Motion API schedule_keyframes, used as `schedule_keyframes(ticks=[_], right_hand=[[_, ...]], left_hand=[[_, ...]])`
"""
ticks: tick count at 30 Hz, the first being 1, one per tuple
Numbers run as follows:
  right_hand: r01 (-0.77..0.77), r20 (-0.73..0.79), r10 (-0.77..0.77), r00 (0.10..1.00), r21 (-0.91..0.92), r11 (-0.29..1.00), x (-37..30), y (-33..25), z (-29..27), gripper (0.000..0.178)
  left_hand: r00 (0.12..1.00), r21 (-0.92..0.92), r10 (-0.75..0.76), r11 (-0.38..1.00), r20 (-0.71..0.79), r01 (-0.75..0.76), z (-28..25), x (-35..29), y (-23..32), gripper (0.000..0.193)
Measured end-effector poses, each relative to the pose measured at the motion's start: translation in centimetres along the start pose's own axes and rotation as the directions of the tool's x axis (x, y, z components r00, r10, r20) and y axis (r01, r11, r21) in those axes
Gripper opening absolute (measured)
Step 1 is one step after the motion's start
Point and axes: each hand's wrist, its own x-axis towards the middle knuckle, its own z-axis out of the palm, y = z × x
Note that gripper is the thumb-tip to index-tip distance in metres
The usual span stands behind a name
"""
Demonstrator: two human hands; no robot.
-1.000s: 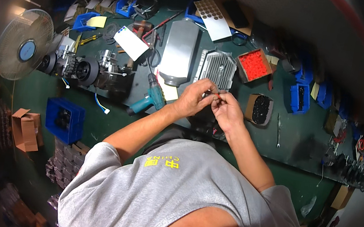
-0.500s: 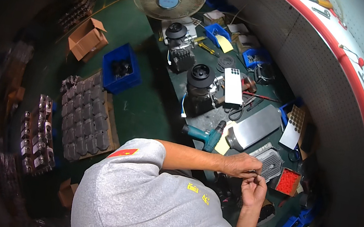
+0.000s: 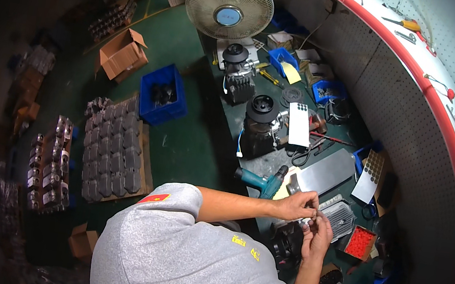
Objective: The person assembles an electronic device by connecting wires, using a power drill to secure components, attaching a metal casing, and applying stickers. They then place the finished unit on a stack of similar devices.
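My left hand [image 3: 296,205] and my right hand [image 3: 317,236] meet in front of my chest with their fingertips pinched close together. A tiny pale piece shows between them, too small to name. Just below the hands is a dark round unit [image 3: 285,245], partly hidden by my hand and shirt. Beside my right hand lies a finned grey metal housing [image 3: 338,218]. A teal cordless drill [image 3: 264,182] rests on the bench near my left hand, beside a smooth grey metal cover [image 3: 326,172].
An open box of small red parts [image 3: 360,244] stands right of the hands. Farther up the bench are two black-topped blower units [image 3: 262,109], a white sticker sheet [image 3: 299,124] and a fan [image 3: 228,16]. On the floor at left sit a blue crate [image 3: 162,108] and a pallet of grey castings [image 3: 111,152].
The whole scene has shifted right and down in the picture as my head moved. My left fingers are now bunched higher, and more of the dark unit below the hands shows.
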Motion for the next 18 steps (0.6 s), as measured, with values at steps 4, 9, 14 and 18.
schedule_keyframes(ticks=[4,9,14,18], right_hand=[[0.033,-0.044,-0.037,0.998,-0.085,0.996,-0.1,0.0,0.2,0.018],[0.052,-0.027,-0.058,0.998,-0.193,0.98,-0.7,-0.6,-0.6,0.017],[-0.069,0.05,0.084,0.995,-0.245,0.967,-1.1,-0.9,-2.2,0.017],[-0.126,0.069,0.145,0.987,-0.224,0.966,-1.1,-0.8,-3.5,0.017]], left_hand=[[0.997,-0.037,-0.017,0.999,0.081,0.02,0.0,-0.1,-0.3,0.017],[0.959,0.446,0.179,0.856,0.22,-0.263,-0.2,-0.3,1.9,0.023],[0.947,0.497,0.09,0.834,0.308,-0.241,-0.5,-0.4,4.3,0.024],[0.928,0.508,0.07,0.821,0.366,-0.262,-0.5,0.0,4.3,0.025]])
